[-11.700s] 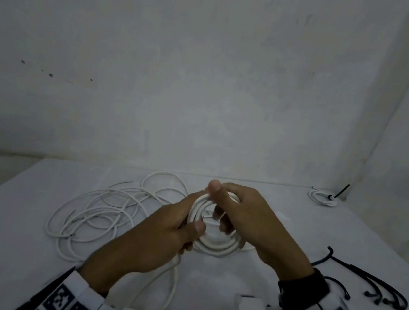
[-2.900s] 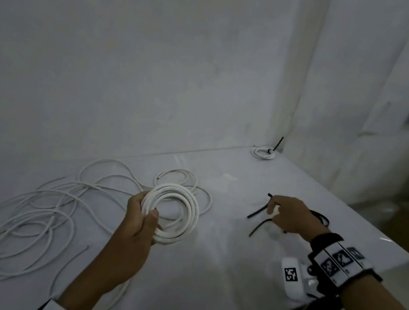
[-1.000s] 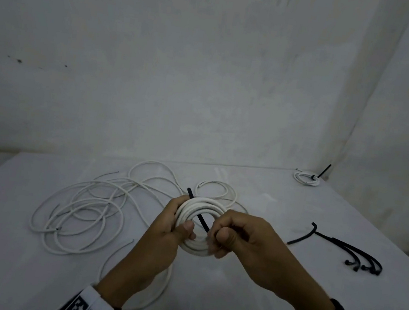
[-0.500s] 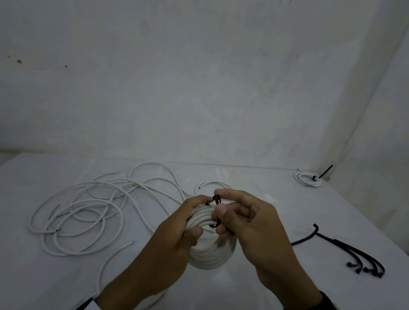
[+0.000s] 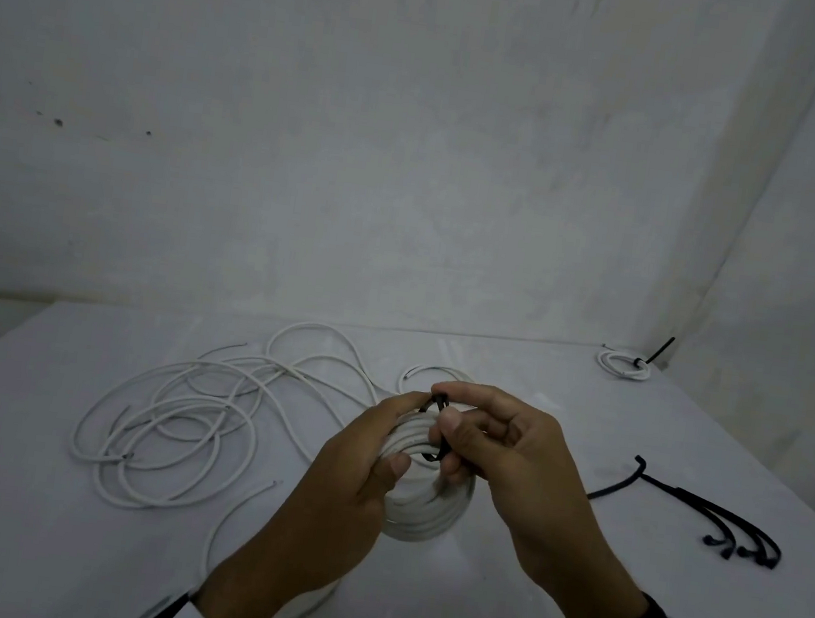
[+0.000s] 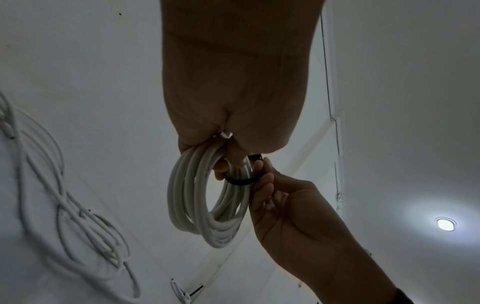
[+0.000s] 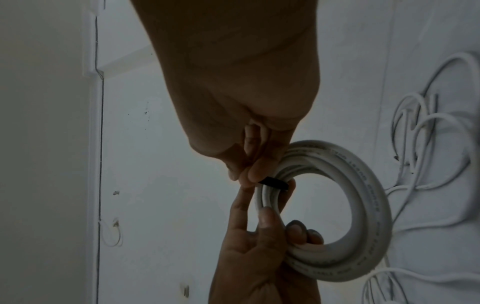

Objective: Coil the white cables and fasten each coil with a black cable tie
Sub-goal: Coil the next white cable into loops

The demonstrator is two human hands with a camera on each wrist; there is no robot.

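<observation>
I hold a tight coil of white cable [image 5: 427,509] upright above the table. My left hand [image 5: 366,463] grips its left side, thumb pressed on the strands. A black cable tie [image 5: 437,430] loops around the top of the coil [image 6: 192,197]. My right hand [image 5: 491,447] pinches the tie [image 6: 240,180] where its ends meet at the coil's top. In the right wrist view the tie [image 7: 274,183] crosses the coil [image 7: 369,207] just under my fingertips. The tie's far side is hidden behind the strands.
Loose white cable [image 5: 177,414] sprawls over the left of the grey table [image 5: 13,491]. Several spare black ties [image 5: 718,516] lie at the right. A small tied coil [image 5: 623,364] sits in the far right corner by the walls.
One second ago the tie stood straight through the coil. It is now bent round the strands, and my right hand has risen to the coil's top and pinches the tie's ends.
</observation>
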